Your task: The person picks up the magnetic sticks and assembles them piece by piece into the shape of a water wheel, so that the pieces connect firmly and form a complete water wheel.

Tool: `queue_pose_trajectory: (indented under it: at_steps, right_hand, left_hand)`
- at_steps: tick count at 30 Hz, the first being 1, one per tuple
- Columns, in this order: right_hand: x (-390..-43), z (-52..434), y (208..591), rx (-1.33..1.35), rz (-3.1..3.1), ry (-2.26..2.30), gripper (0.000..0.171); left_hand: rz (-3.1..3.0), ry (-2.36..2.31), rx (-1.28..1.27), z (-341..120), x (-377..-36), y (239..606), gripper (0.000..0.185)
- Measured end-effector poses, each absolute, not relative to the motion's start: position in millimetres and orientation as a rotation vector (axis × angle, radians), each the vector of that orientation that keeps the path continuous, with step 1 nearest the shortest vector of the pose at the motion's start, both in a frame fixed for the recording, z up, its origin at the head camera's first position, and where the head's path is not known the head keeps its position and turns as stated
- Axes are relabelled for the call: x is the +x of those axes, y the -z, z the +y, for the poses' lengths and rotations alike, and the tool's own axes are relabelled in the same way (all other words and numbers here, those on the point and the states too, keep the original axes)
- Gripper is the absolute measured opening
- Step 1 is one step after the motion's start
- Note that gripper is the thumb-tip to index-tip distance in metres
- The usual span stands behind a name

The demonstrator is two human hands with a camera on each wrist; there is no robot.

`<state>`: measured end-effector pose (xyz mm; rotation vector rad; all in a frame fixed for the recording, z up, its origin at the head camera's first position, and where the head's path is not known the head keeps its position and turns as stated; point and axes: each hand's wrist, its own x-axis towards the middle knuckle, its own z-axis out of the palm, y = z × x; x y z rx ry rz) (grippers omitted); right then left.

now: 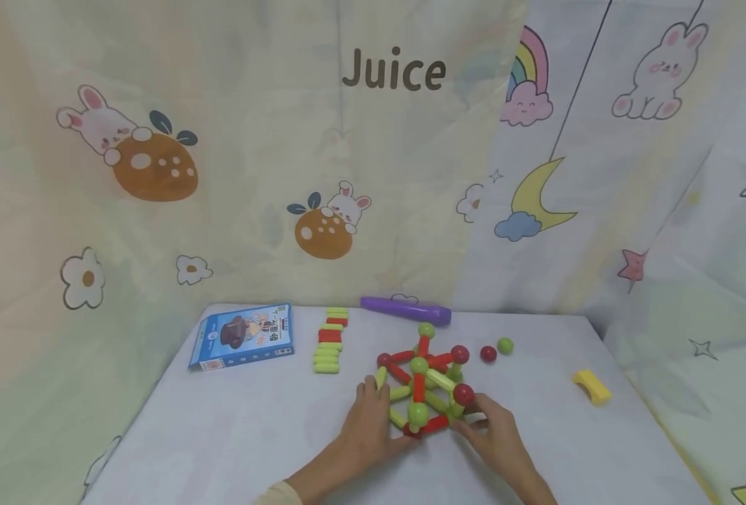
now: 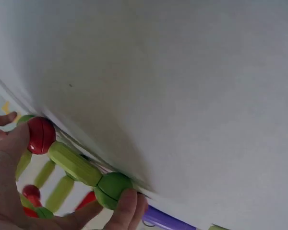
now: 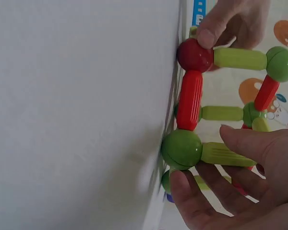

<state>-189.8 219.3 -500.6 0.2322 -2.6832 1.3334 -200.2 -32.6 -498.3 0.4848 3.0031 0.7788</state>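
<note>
A toy ball-and-rod frame (image 1: pixel 418 414) of red and green pieces stands on the table between both hands. My left hand (image 1: pixel 365 421) grips its left side. In the left wrist view the thumb lies on a red ball (image 2: pixel 41 135) and the fingertips on a green ball (image 2: pixel 113 189), with a green rod (image 2: pixel 74 163) joining the two. My right hand (image 1: pixel 502 436) holds the near right corner, its digits around a green ball (image 3: pixel 181 149) in the right wrist view. A red rod (image 3: pixel 189 99) runs from there to the red ball under the left thumb.
Left of the frame lies a column of loose green and red rods (image 1: pixel 329 348), beyond it a blue box (image 1: pixel 247 338). A purple stick (image 1: pixel 406 310) lies at the back. To the right are a loose red ball (image 1: pixel 488 353), a green ball (image 1: pixel 505 345) and a yellow arched block (image 1: pixel 592 387).
</note>
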Motion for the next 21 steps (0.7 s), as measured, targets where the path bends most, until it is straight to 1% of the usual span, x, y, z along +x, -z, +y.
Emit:
queue_pose_trajectory:
  at_steps: [5, 8, 11, 14, 17, 19, 21]
  right_hand:
    - [-179, 214, 496, 0.202, -2.776, -1.293, 0.037]
    - [-173, 208, 496, 0.273, -2.801, -1.305, 0.037]
    - [-168, 199, 498, 0.428, -2.775, -1.391, 0.037]
    - [-167, 191, 500, 0.593, -2.747, -1.496, 0.037]
    - [-166, 184, 501, 0.676, -2.727, -1.624, 0.039]
    - [-166, 180, 503, 0.72, -2.709, -1.685, 0.041]
    - [-167, 177, 505, 0.755, -2.691, -1.735, 0.043]
  left_hand:
    - [2.836, -0.991, 0.56, -46, -213, 497, 0.101]
    - [2.779, -1.059, 0.55, -59, -221, 493, 0.096]
    - [2.805, -1.091, 0.509, -80, -226, 491, 0.079]
    - [2.944, -1.083, 0.462, -107, -233, 491, 0.052]
    - [3.156, -0.944, 0.399, -135, -243, 493, 0.032]
    - [3.254, -0.798, 0.368, -149, -249, 496, 0.026]
    - [3.291, -0.69, 0.371, -159, -254, 499, 0.024]
